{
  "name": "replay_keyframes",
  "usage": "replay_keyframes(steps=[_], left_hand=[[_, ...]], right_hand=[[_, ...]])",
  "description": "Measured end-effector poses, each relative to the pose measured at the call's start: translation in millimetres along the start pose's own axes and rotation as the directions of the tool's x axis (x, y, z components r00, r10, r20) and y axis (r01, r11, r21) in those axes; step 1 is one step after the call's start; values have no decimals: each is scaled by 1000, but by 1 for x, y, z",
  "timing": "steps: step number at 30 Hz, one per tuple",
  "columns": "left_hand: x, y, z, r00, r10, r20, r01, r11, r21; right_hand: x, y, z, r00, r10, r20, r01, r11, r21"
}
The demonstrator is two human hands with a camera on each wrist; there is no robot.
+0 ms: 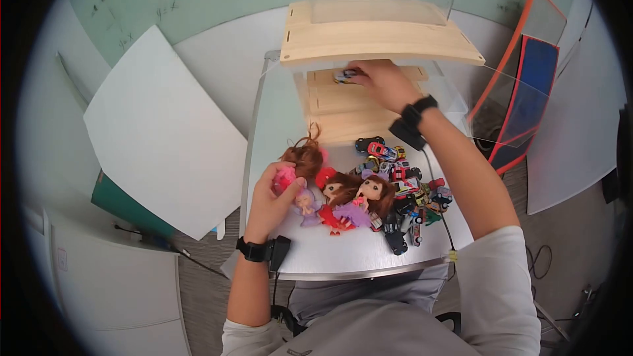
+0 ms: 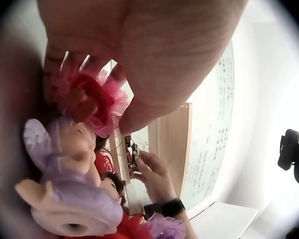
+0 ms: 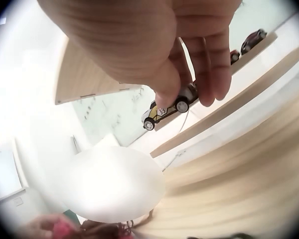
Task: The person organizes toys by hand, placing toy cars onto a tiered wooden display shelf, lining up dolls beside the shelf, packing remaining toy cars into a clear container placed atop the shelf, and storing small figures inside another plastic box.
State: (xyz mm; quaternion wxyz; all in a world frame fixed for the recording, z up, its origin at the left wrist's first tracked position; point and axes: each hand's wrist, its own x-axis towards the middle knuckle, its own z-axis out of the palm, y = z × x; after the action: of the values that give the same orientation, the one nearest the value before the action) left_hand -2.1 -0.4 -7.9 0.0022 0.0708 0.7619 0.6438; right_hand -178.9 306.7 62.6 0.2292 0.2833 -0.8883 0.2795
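My right hand [image 1: 386, 82] reaches under the top board of a wooden display shelf [image 1: 382, 43]. Between its thumb and fingers it pinches a toy car [image 3: 164, 110], white and yellow with a 33 on its side, close over a shelf tier [image 3: 229, 109]. On the left of the table, my left hand [image 1: 269, 203] holds a brown-haired doll [image 1: 303, 158] by its pink ruffled dress [image 2: 92, 99]. A light purple winged baby figurine [image 2: 74, 184] sits just below those fingers. Beside it lie two more dolls [image 1: 372, 190], in red and purple.
A pile of toy cars [image 1: 409, 184] spreads to the right of the dolls. More small cars [image 3: 253, 41] stand on a shelf tier. Clear panels [image 1: 379, 0] rise from the shelf. A cable [image 1: 440, 191] from the right wrist crosses the table [image 1: 316, 257].
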Motion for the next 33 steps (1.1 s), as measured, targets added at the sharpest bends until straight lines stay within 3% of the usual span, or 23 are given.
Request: replay_keyframes(steps=[2,4,8,13,16,20,25,27,29,31,33], left_hand=[[0,1,1,1000,-4,7,4,1000,3],[0,3,2,1000,-20,0,20,999,-43],[0,2,1,999,-37,-2,37,999,-17],[-1,-1,1,1000,14,-13,-13,999,33],[-2,-1,2,1000,9,-5,-9,1000,17],[-2,-2,1,1000,5,-4,-5,1000,3],[-2,-1,1,1000,0,-1,0,1000,16],[-1,-1,2,1000,0,5,-1,1000,10],[-1,1,1,1000,-5,7,5,1000,-3],[-3,5,2,999,-44,-1,44,999,-28],[-3,7,2,1000,-31,-2,31,999,-8]], right_hand=[[21,-3,20,999,-8,-43,10,998,57],[36,-11,36,999,47,12,-43,971,-237],[46,-16,52,994,88,59,-73,974,-217],[39,-13,50,998,47,36,-40,983,-179],[40,-16,46,986,134,95,-114,975,-191],[42,-13,48,988,92,123,-70,982,-175],[43,-19,43,979,143,145,-120,980,-161],[40,-21,41,988,123,97,-104,978,-183],[34,-23,35,993,100,61,-86,975,-207],[20,-26,18,998,56,37,-53,996,-77],[-2,-39,-7,992,60,114,-43,988,-148]])
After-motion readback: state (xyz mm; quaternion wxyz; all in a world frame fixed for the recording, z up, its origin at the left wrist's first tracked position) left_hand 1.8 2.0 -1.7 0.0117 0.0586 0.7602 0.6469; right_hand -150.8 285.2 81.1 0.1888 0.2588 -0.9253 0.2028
